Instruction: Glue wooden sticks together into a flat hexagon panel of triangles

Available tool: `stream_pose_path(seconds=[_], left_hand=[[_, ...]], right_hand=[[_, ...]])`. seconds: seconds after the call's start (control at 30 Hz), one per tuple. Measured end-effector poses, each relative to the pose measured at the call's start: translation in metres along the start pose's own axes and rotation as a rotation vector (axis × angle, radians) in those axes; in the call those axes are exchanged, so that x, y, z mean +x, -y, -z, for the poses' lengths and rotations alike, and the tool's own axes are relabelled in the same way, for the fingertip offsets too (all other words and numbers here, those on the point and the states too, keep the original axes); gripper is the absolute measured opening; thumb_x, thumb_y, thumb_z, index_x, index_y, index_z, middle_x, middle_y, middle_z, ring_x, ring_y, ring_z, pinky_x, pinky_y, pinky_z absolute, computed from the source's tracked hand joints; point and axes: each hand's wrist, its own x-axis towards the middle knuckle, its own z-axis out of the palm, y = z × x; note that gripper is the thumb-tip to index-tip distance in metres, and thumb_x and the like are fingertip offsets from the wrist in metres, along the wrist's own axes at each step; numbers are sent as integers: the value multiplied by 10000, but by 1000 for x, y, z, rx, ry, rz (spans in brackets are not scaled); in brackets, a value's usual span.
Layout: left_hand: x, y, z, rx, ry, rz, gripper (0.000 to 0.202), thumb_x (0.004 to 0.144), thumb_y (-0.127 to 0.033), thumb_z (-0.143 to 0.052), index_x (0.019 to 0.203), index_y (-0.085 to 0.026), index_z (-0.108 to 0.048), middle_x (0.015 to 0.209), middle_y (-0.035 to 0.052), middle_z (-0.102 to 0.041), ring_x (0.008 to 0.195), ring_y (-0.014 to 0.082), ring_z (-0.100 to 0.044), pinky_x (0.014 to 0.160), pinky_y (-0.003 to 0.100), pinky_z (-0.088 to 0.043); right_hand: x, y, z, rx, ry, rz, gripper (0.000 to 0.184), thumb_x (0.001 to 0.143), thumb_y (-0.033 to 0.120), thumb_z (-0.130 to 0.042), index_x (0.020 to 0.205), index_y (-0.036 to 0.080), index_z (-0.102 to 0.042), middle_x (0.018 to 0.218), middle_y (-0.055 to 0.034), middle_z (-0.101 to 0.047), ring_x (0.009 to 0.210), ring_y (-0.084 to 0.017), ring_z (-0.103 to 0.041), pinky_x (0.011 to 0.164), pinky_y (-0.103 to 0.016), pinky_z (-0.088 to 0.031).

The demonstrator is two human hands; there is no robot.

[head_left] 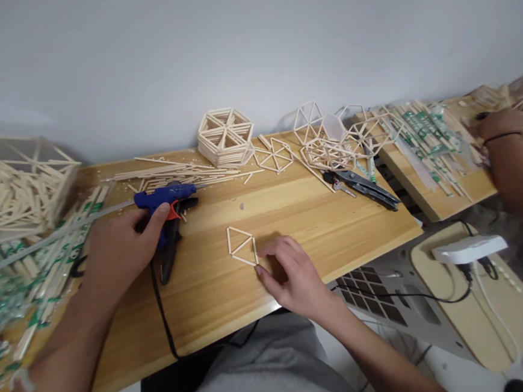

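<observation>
My left hand [120, 246] is closed around a blue glue gun [166, 197] with a black handle, which rests on the wooden table [290, 212]. A clear glue stick runs out from its back toward the left. My right hand [290, 272] pinches the near right corner of a small stick frame [242, 244], two joined triangles lying flat on the table. The fingers of that hand are curled, thumb and forefinger on the sticks.
Loose sticks [173, 173], a stacked hexagon frame [226, 135] and open lattice pieces [329, 139] lie along the back edge. Black pliers [365, 188] sit at right. Wrapped chopsticks [43, 249] pile up left. Another person's arm [507, 152] works at a second table. A power strip [467, 249] sits low right.
</observation>
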Motion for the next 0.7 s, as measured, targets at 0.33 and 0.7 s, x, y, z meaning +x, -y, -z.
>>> stream_pose_path(seconds=[0.33, 0.7], left_hand=[[-1, 6, -5, -6, -116, -53, 559, 925, -643, -410, 866, -211, -759, 747, 78, -692, 750, 273, -616, 670, 309, -332], [-7, 6, -8, 83, -294, -124, 471, 1008, -560, -434, 898, -197, -714, 845, 82, -733, 822, 258, -653, 683, 327, -354]], right_hand=[[0, 1, 0, -5, -6, 1, 208, 975, 189, -660, 1152, 239, -562, 1052, -81, -693, 1003, -274, -632, 903, -456, -531], [-1, 2, 3, 35, 4, -23, 231, 959, 165, -620, 1173, 234, -571, 1081, -82, -683, 1044, -273, -626, 930, -459, -525]])
